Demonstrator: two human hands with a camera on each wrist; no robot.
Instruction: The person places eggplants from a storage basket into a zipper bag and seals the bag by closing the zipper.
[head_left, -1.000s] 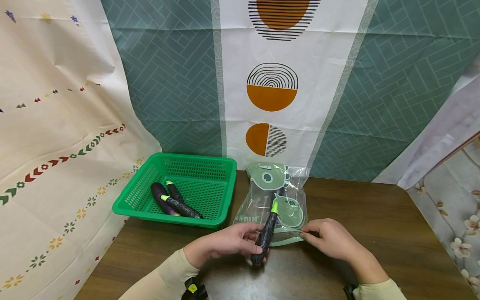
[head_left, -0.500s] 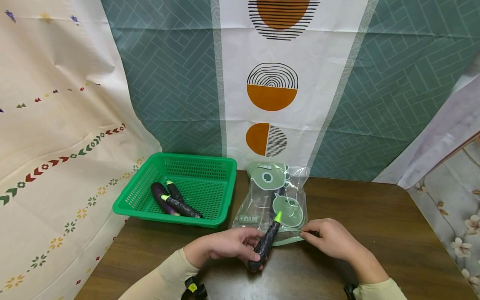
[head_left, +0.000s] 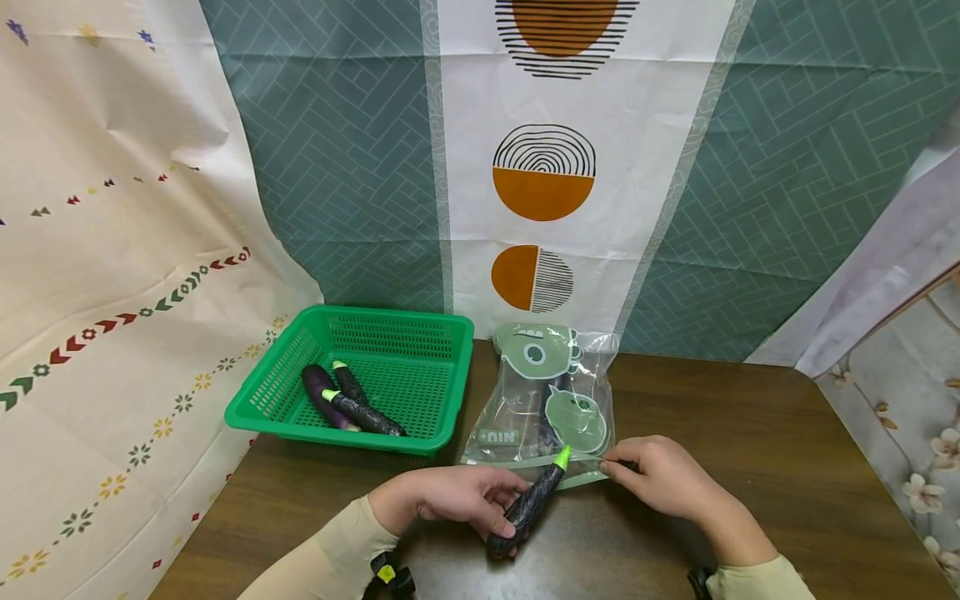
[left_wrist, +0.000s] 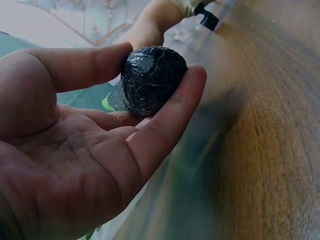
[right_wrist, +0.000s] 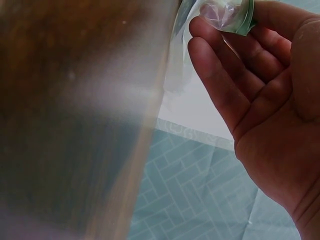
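My left hand (head_left: 465,497) grips a slim black eggplant (head_left: 531,504) with a wrinkled skin and a bright green tip. The tip points away from me and overlaps the mouth edge of a clear zip bag (head_left: 517,412). In the left wrist view the eggplant's rounded dark end (left_wrist: 152,80) sits between thumb and fingers. My right hand (head_left: 660,475) pinches the bag's right corner by its mouth; the right wrist view shows the plastic corner (right_wrist: 227,15) between thumb and fingertips. Green cartoon prints cover part of the bag, and a long dark thing shows inside, partly hidden by them.
At the left stands a green plastic basket (head_left: 405,333) holding a purple eggplant (head_left: 317,387) and two black ones with green tips. A patterned cloth (head_left: 360,167) hangs behind the wooden table (head_left: 712,417).
My left hand has drawn the eggplant slightly toward me and tilted it, so its green tip has moved from over the bag to the bag's mouth. The right hand has kept its hold.
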